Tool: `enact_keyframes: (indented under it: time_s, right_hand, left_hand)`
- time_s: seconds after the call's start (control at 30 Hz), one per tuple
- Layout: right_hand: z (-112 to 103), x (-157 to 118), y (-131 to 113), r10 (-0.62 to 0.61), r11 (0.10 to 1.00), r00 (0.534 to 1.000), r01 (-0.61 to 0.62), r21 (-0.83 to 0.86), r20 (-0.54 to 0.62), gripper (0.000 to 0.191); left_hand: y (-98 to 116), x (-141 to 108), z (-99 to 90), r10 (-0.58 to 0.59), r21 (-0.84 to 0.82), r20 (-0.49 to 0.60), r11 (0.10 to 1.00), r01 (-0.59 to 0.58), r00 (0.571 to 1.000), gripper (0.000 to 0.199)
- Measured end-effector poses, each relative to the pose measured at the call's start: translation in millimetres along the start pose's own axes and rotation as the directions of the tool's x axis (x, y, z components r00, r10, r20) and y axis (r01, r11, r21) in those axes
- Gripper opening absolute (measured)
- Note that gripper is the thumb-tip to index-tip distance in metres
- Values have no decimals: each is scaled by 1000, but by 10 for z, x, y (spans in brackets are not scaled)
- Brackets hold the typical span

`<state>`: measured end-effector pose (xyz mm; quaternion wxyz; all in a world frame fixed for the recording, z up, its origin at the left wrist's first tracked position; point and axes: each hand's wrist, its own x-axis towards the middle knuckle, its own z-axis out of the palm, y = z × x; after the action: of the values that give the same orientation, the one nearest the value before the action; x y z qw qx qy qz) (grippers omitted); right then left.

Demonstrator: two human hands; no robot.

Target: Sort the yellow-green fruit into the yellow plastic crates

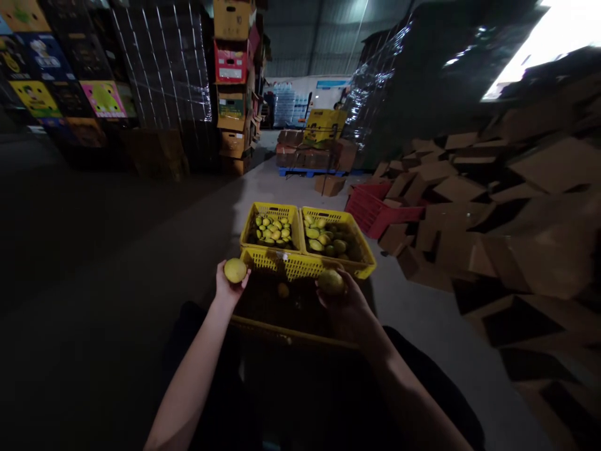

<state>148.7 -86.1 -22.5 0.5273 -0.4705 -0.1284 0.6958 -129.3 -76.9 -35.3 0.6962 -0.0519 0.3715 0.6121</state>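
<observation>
Stretching both forearms forward over the near crate (300, 266), I have my left grip (228, 289) turned upward, its fingers cupping a yellow fruit (235, 270) from below and the side. My right grip (345, 299) reaches in from the other side, wrist bent inward, its fingers wrapped around a greenish fruit (331, 282) in the shade. The skins look fairly smooth, both shapes rounded. Between and slightly below my grips, a small fruit (283, 290) lies inside the near crate, whose yellow wall is a slotted lattice, probably plastic. Just beyond my grips, the left crate (244, 235) and right crate (366, 269) hold rounded and oval yellow-green fruits. Farther right are a red crate (369, 210) and angular, matte cardboard boxes (451, 219).
</observation>
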Motion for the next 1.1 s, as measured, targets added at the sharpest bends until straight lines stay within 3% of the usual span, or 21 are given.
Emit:
enact_keyframes:
  time_s: [0.1, 0.23, 0.37, 0.53, 0.77, 0.97, 1.1]
  right_hand:
    - [-57, 223, -78, 101, 989, 992, -93, 114, -70, 15]
    - [-151, 423, -86, 161, 969, 987, -153, 196, -25, 24]
    - [-234, 394, -43, 239, 940, 971, -237, 246, 24, 38]
    - [-254, 252, -69, 177, 946, 979, -198, 256, 102, 37]
    - [-203, 245, -53, 167, 938, 986, -161, 307, 7, 31]
    - [-34, 182, 14, 123, 975, 990, -108, 195, -63, 10]
    - [-24, 175, 60, 146, 981, 989, -143, 133, -16, 15]
  left_hand:
    - [-22, 17, 21, 28, -56, 19, 998, -27, 999, 31]
    - [-114, 27, 76, 9, -45, 2, 999, -9, 1000, 28]
    - [-273, 71, 128, -5, -13, -54, 1000, 4, 999, 27]
    - [-535, 154, 214, -35, 16, -105, 999, 37, 994, 26]
    - [-888, 195, 329, -99, -23, -108, 995, 97, 989, 27]
    - [-983, 235, 388, -22, -89, -113, 996, 12, 993, 26]
    - [-990, 245, 391, -81, -85, -118, 994, 72, 990, 27]
